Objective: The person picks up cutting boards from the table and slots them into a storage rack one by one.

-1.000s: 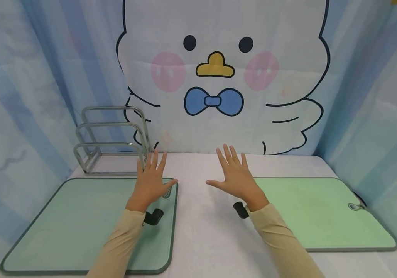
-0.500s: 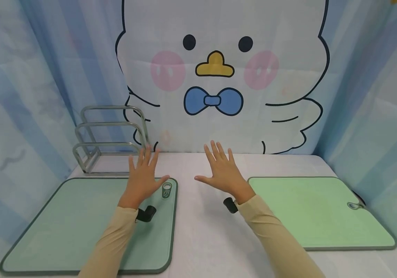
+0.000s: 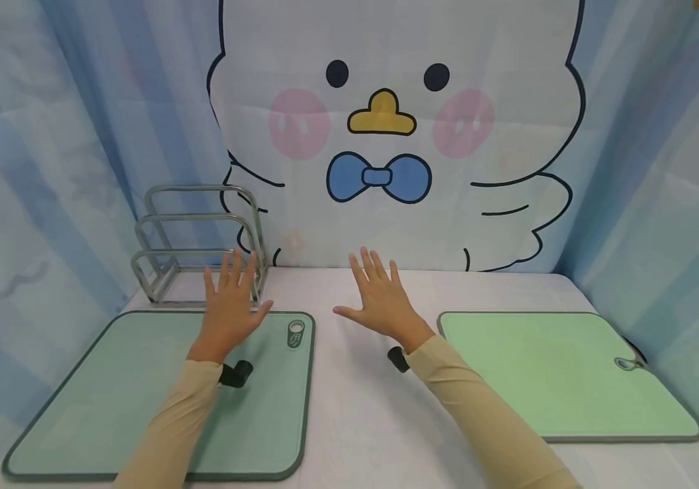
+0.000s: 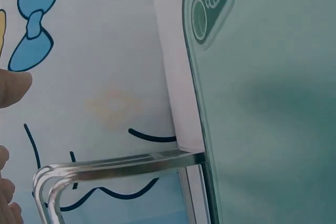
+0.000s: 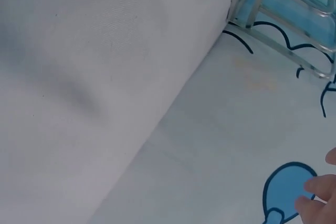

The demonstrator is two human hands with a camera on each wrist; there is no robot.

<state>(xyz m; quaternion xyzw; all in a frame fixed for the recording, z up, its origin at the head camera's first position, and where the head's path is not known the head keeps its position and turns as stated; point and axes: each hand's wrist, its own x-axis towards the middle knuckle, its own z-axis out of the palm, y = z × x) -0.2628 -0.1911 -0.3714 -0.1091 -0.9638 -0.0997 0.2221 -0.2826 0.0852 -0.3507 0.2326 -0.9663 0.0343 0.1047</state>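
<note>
My left hand (image 3: 229,314) hovers over the far part of a dark green cutting board (image 3: 111,407), fingers spread and holding nothing. Its fingertips overlap a metal wire rack (image 3: 196,254) in the head view; that rack also shows in the left wrist view as a shiny bent bar (image 4: 126,165). My right hand (image 3: 386,305) is raised over the white table between the two boards, fingers straight and spread. To its right lies a light green cutting board (image 3: 569,373) with a hanging hole at its right end. Only fingertips (image 5: 320,190) of that hand show in the right wrist view.
A white tablecloth (image 3: 349,421) covers the table. Behind it hangs a curtain (image 3: 380,231) with a cartoon duck print, and blue curtains close in both sides. Each wrist carries a small black camera (image 3: 236,373). The rack stands at the back left, behind the dark green board.
Both hands have drifted left with fingers still spread. The left hand has uncovered the oval mark on the dark green board's corner. The boards and rack have stayed in place.
</note>
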